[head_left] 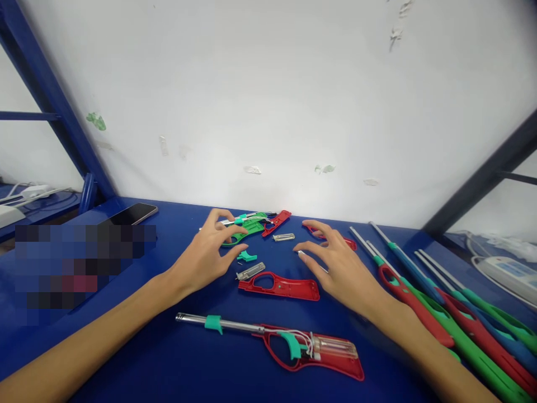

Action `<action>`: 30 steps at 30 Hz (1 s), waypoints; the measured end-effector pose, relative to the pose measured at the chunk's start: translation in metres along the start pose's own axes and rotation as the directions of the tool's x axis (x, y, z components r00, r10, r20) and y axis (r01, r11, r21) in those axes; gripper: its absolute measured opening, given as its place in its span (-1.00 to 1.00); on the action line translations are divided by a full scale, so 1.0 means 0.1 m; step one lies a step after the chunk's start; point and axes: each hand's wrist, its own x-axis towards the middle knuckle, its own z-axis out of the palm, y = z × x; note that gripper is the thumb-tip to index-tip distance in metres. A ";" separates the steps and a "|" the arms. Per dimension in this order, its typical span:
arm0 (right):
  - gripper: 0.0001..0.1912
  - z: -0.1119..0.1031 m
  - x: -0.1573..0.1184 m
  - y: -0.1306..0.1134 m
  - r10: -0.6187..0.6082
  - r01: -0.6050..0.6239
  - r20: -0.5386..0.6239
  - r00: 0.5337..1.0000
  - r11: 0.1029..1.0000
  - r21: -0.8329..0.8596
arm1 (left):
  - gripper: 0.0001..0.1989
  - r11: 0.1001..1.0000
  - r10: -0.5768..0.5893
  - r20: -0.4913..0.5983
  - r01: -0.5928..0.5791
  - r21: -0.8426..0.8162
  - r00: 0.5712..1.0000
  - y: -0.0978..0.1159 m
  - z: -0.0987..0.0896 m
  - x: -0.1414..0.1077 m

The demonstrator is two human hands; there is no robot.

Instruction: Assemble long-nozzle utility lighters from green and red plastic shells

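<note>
My left hand point(212, 246) is open above the table, thumb and fingers apart. Right by its fingertips lie a green lighter half-shell point(254, 225) with a metal tube and a small turquoise trigger point(247, 256). My right hand point(338, 260) is also open, fingers bent and spread. A thin shiny metal piece shows between its thumb and forefinger; whether they touch it is unclear. Beyond that hand is a red half-shell point(350, 243), partly covered. Between the hands lie a clear fuel tank point(284, 237), a greyish tank point(250, 271) and an empty red half-shell point(296, 288).
Nearest me lies an opened red lighter point(319, 350) with its tube, trigger, wires and tank. Several long-necked lighters point(436, 296) fill the right side. Another red shell piece point(277, 223) is near the wall. A phone point(130, 214) lies at left, beside a blurred-out patch.
</note>
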 end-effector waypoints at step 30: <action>-0.73 0.07 -0.03 0.02 -0.009 0.010 -0.023 1.000 0.999 0.036 | -0.77 0.996 0.075 -0.004 -0.075 -0.042 0.997 -0.07 -0.07 -0.09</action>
